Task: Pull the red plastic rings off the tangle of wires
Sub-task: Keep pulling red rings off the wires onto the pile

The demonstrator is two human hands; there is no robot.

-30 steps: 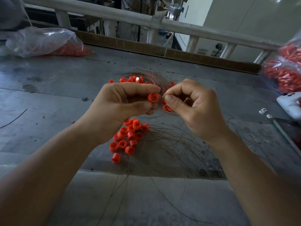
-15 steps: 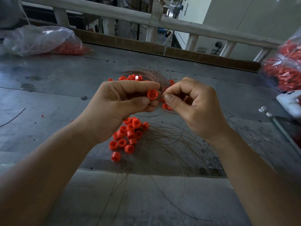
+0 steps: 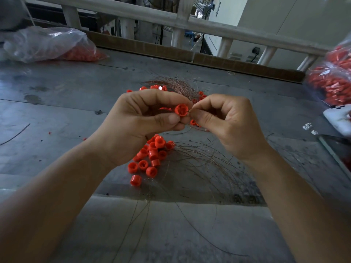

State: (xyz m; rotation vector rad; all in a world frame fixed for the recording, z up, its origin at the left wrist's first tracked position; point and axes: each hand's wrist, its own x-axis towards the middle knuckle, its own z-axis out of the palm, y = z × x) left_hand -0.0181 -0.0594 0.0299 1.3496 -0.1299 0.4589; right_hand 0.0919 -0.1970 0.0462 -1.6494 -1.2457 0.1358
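The right hand [image 3: 228,126], its grip pinching the wire [image 3: 190,112], has closed against the red ring [image 3: 181,110] the left hand [image 3: 140,126] grips, likely to pull.

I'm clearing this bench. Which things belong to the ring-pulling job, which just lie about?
In use: left hand gripping a red ring; right hand pinching its wire; wire tangle; pile of loose rings.
Lying about: left plastic bag; right plastic bag; white device; small white clips.
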